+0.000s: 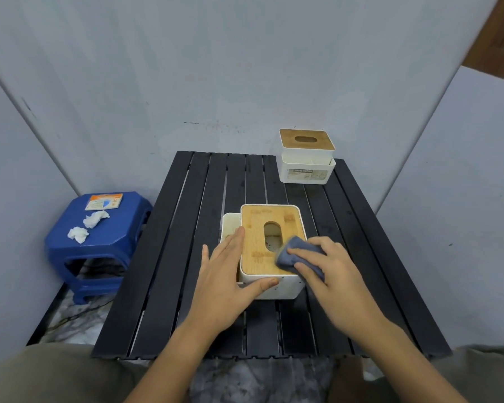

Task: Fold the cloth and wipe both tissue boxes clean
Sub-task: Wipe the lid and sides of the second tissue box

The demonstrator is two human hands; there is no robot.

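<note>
A person is sitting at a low black slatted table (186,257), working on the near tissue box (274,286), a white box with a wooden lid (256,237) that is standing near the middle of the table. The left hand (224,280) is lying flat against the left side of this box, fingers straight and together, the thumb reaching across the near white wall; it is steadying the box rather than gripping it. The right hand (329,274) is holding a folded blue-grey cloth (297,254), fingers curled over the wad, and is pressing it onto the near right corner of the wooden lid, just beside the oval slot (271,237). Dark specks are showing on the white front wall of the box and inside the slot. The far tissue box (306,164), also white with a wooden lid, is standing well apart at the far right corner of the table, untouched. To the left of the table a blue plastic stool (99,245) is carrying two crumpled white tissues (95,219) and a small orange packet (104,201).
</note>
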